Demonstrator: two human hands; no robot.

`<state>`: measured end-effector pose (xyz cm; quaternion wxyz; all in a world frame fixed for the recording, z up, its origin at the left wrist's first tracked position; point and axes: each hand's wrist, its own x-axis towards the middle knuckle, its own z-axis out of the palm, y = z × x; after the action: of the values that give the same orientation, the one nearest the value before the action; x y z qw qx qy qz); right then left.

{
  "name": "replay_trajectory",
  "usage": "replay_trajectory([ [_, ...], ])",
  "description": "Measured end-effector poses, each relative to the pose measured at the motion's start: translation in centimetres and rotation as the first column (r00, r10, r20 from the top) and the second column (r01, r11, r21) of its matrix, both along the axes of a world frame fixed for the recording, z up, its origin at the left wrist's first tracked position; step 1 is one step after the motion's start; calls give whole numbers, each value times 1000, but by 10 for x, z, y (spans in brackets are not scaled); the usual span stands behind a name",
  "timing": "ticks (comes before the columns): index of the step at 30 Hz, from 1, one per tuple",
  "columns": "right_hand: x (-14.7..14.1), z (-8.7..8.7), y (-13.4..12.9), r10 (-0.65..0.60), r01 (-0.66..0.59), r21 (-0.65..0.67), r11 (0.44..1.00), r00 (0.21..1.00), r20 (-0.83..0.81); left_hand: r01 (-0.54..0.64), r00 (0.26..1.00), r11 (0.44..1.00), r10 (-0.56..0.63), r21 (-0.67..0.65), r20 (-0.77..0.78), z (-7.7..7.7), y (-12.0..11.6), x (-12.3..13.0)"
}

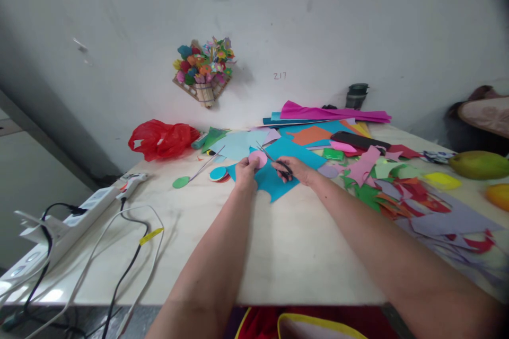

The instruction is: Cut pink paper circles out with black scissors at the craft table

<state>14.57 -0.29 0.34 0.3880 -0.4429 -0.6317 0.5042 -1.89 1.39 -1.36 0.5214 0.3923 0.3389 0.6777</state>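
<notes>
My left hand (246, 174) pinches a pink paper circle (260, 158) by its lower left edge, above a blue sheet (278, 187). My right hand (295, 168) is closed round the black handles of the scissors (269, 155). Their blades point up and left, parted at the tips, beside the circle's right edge. The blue sheet has curved cutouts along its lower left side. Left of my left hand, blue and orange discs (218, 173) lie stacked on the table. A green disc (181, 182) lies further left, near thin wire-like strips (207, 163).
A red plastic bag (163, 139) sits at the back left. A power strip (85, 212) and cables run along the left. Paper scraps (409, 196), a black phone (360, 141) and a green mango-like fruit (479, 164) lie right. A dark cup (357, 96) stands by the wall.
</notes>
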Motion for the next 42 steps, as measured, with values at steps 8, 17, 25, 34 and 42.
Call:
replay_trajectory([
  [8,1,-6,5,10,-11,16,1000,1000,10,-10,1000,1000,10,-6,-3,-1,2,0],
  [17,0,-6,5,2,-2,22,1000,1000,21,-17,1000,1000,17,-12,0,2,-1,1],
  [25,-2,-6,4,0,0,15,1000,1000,4,-25,999,999,24,-35,-22,3,-1,1],
  [34,-2,-9,7,-10,9,22,1000,1000,9,-32,999,998,31,-50,-33,5,-3,1],
  [42,-1,-8,6,-10,9,13,1000,1000,14,-4,999,1000,3,-23,-41,1,2,-4],
])
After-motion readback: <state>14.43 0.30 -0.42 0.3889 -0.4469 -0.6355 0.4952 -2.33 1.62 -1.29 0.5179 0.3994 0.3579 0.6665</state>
